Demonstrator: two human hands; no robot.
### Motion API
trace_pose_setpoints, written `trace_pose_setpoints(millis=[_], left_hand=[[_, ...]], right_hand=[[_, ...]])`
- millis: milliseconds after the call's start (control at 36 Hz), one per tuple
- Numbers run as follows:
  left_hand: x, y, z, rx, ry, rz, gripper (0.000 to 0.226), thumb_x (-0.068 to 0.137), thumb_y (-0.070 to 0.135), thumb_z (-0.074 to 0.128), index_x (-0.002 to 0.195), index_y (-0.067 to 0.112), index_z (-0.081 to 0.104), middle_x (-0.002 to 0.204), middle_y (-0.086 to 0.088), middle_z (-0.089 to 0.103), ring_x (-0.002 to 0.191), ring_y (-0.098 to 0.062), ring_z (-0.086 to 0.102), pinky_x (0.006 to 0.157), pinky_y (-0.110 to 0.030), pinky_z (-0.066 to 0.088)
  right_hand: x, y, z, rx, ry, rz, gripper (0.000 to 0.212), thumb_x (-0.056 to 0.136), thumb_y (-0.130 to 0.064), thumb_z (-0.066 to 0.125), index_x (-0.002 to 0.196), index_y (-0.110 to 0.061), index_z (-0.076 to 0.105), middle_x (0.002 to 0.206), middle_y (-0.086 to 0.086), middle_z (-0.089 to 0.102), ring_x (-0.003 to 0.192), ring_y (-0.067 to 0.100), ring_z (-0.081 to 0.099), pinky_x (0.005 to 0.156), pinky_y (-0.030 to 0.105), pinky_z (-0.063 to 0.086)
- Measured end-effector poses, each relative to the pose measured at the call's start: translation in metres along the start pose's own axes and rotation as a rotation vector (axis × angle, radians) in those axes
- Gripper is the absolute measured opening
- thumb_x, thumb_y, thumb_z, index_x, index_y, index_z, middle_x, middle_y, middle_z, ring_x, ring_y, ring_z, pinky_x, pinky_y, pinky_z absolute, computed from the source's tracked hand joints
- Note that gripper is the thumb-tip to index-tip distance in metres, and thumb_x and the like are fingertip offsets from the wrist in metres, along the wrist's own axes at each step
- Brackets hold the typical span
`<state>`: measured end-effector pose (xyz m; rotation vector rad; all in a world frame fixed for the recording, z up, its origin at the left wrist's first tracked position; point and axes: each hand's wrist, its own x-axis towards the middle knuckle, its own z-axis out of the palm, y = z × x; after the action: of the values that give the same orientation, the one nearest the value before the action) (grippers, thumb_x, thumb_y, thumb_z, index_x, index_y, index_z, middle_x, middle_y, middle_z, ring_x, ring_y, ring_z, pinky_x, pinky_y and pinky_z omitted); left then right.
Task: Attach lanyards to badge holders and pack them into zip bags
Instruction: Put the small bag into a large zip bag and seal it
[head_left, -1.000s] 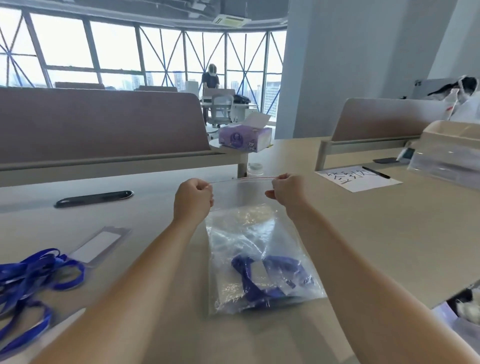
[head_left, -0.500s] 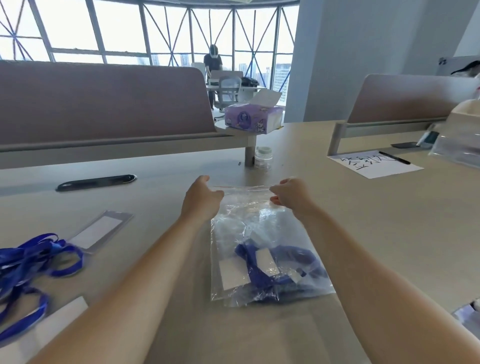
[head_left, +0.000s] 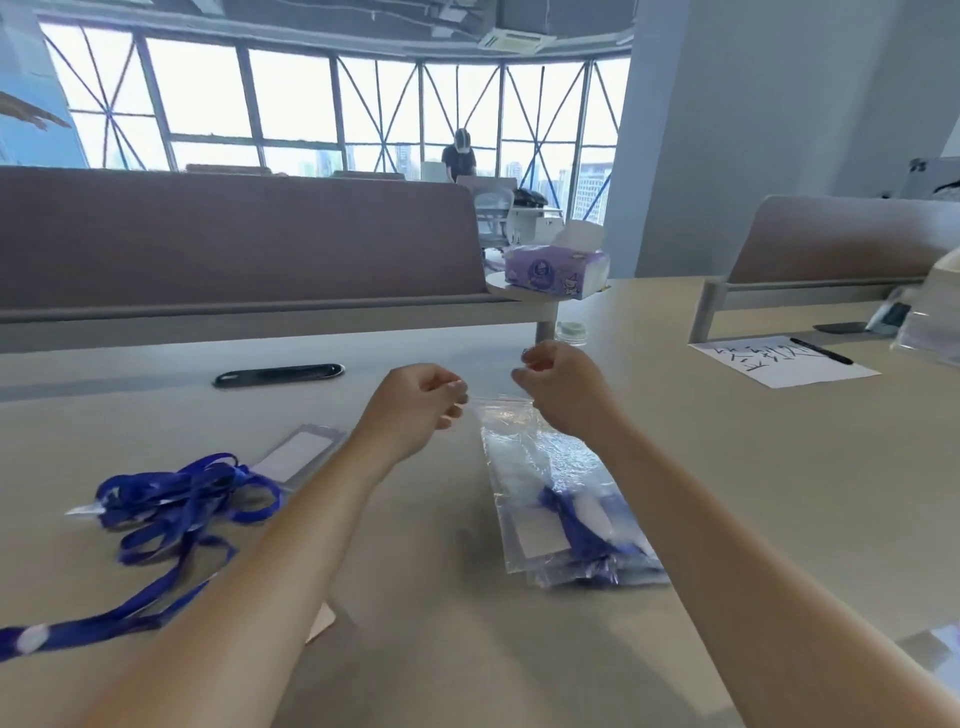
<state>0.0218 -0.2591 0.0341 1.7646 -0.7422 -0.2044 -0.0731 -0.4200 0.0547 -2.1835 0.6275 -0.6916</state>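
Note:
A clear zip bag (head_left: 524, 467) lies flat on the beige table (head_left: 753, 467), with a blue lanyard and badge holder (head_left: 582, 530) inside at its near end. My left hand (head_left: 415, 405) hovers just left of the bag's top corner, fingers loosely curled and holding nothing. My right hand (head_left: 561, 389) is over the bag's top right corner, its fingers curled in above the zip edge without gripping it. Loose blue lanyards (head_left: 171, 499) are tangled at the left. An empty badge holder (head_left: 296, 454) lies beside them.
A black cable slot (head_left: 280, 375) is set in the table beyond my left hand. Brown divider panels (head_left: 234, 244) run along the back, with a purple tissue box (head_left: 556, 270) and a small jar (head_left: 571, 332). A written sheet (head_left: 779, 361) with a pen (head_left: 821, 351) lies at the right.
Both hands have let go of the bag's zip edge and lifted slightly. The bag, held up by its top edge a second ago, now lies flat. The view has swung left.

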Motion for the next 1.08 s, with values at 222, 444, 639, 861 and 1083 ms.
trace_pose_setpoints(millis=[222,444,639,861,1083], left_hand=[[-0.057,-0.004,-0.104,0.070,0.049,0.031,0.016,0.099,0.023,0.058,0.097,0.013,0.071,0.090,0.002,0.076,0.083,-0.018,0.073,0.078,-0.029,0.061],[-0.098,-0.030,-0.190,0.178,0.100,0.000,0.016,0.100,0.023,0.056,0.096,0.018,0.070,0.089,0.006,0.076,0.079,-0.011,0.073,0.075,-0.025,0.059],[-0.108,-0.055,-0.237,0.279,0.116,-0.026,0.015,0.099,0.023,0.056,0.096,0.019,0.070,0.089,0.007,0.076,0.077,-0.010,0.073,0.076,-0.025,0.059],[-0.110,-0.084,-0.253,0.253,0.130,-0.058,0.015,0.099,0.020,0.056,0.096,0.017,0.070,0.085,0.005,0.075,0.074,-0.011,0.072,0.070,-0.026,0.060],[-0.122,-0.085,-0.231,0.272,-0.026,-0.049,0.015,0.100,0.023,0.056,0.092,0.021,0.068,0.082,0.006,0.075,0.068,-0.008,0.069,0.068,-0.024,0.058]], right_hand=[[-0.044,-0.069,0.061,-0.085,-0.147,-0.217,0.023,0.092,-0.032,0.061,0.112,-0.021,0.064,0.106,-0.007,0.068,0.084,0.015,0.063,0.077,0.030,0.051],[-0.072,-0.115,0.138,-0.226,-0.340,-0.335,0.023,0.094,-0.035,0.062,0.115,-0.024,0.063,0.105,-0.010,0.066,0.089,0.011,0.061,0.079,0.024,0.051],[-0.082,-0.136,0.192,-0.342,-0.525,-0.371,0.019,0.089,-0.033,0.065,0.104,-0.022,0.070,0.100,-0.007,0.067,0.087,0.013,0.059,0.076,0.027,0.048],[-0.085,-0.149,0.223,-0.478,-0.618,-0.394,0.026,0.086,-0.037,0.071,0.105,-0.020,0.070,0.104,-0.003,0.068,0.094,0.018,0.061,0.088,0.036,0.051],[-0.097,-0.136,0.204,-0.544,-0.633,-0.357,0.035,0.086,-0.039,0.073,0.101,-0.008,0.069,0.099,0.005,0.068,0.089,0.024,0.061,0.071,0.029,0.042]])
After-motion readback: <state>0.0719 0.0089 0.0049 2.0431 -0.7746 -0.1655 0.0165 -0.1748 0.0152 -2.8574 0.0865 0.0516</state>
